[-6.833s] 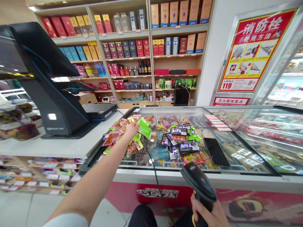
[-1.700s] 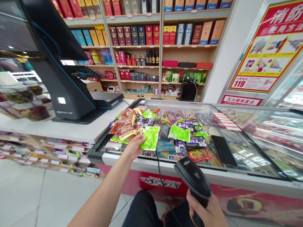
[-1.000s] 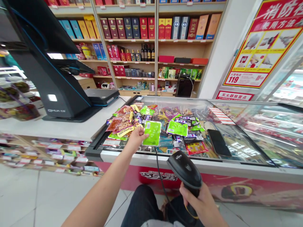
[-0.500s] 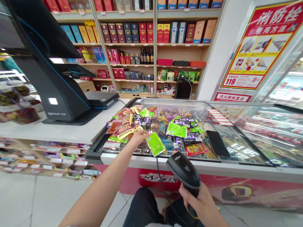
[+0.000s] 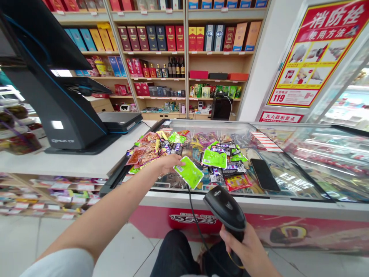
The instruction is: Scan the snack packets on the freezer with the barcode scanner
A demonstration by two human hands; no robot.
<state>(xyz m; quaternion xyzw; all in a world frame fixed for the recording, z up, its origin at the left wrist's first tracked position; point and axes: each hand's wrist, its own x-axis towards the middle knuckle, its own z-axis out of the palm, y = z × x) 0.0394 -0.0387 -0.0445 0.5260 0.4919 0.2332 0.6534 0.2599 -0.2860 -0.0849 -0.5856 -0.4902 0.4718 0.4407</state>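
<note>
My left hand (image 5: 170,163) pinches a bright green snack packet (image 5: 189,172) by its left corner, above the front part of the glass freezer top. In my right hand (image 5: 245,244) is a black barcode scanner (image 5: 226,209), held by its handle with its head pointing up and left. A pile of mixed snack packets (image 5: 144,152) lies beyond my left hand, partly hidden by it. To the right of the held packet, a second pile includes another green packet (image 5: 215,159), dark packets and a red packet (image 5: 238,181).
A black phone (image 5: 264,175) lies on the freezer (image 5: 291,204) at right. On the left counter (image 5: 17,161) stand a black register (image 5: 72,115) and some jars. The scanner's cable (image 5: 193,215) hangs before the freezer. Stocked shelves stand behind.
The green packet in my left hand has turned to a flatter slant and moved slightly up. More of my left forearm and a sleeve show. My right hand and the scanner are nearly unmoved.
</note>
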